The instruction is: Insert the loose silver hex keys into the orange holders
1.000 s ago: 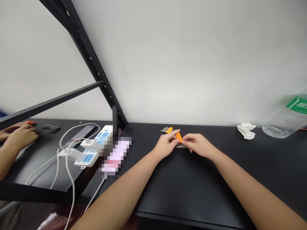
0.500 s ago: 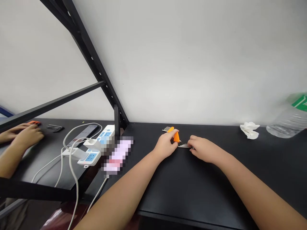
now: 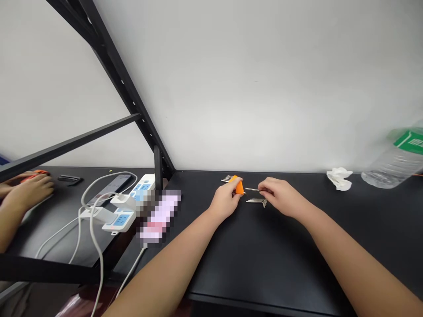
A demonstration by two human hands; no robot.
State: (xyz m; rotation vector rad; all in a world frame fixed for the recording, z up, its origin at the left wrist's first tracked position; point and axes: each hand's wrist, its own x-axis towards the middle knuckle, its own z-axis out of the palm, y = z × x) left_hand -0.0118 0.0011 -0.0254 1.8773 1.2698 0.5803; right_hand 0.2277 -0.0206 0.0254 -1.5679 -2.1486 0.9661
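An orange holder (image 3: 239, 187) is gripped in my left hand (image 3: 225, 199), its fingers closed round it above the black table. My right hand (image 3: 276, 193) pinches a thin metal key (image 3: 253, 189), whose free end points left at the holder, a small gap away. Just below that key, several L-shaped metal keys (image 3: 257, 200) lie side by side on the table. Another row of metal keys (image 3: 228, 178) lies behind my left hand, near the wall.
Crumpled tissue (image 3: 339, 178) and a clear bottle (image 3: 393, 165) are at the back right. On the left are a pixelated phone (image 3: 161, 215), a power strip (image 3: 124, 218) with white cables, and a black frame (image 3: 124, 83). Another person's hands (image 3: 28, 193) are at the far left.
My right hand has lifted a key off the row on the table and raised it toward the holder. The row it was covering now shows. The view has shifted slightly.
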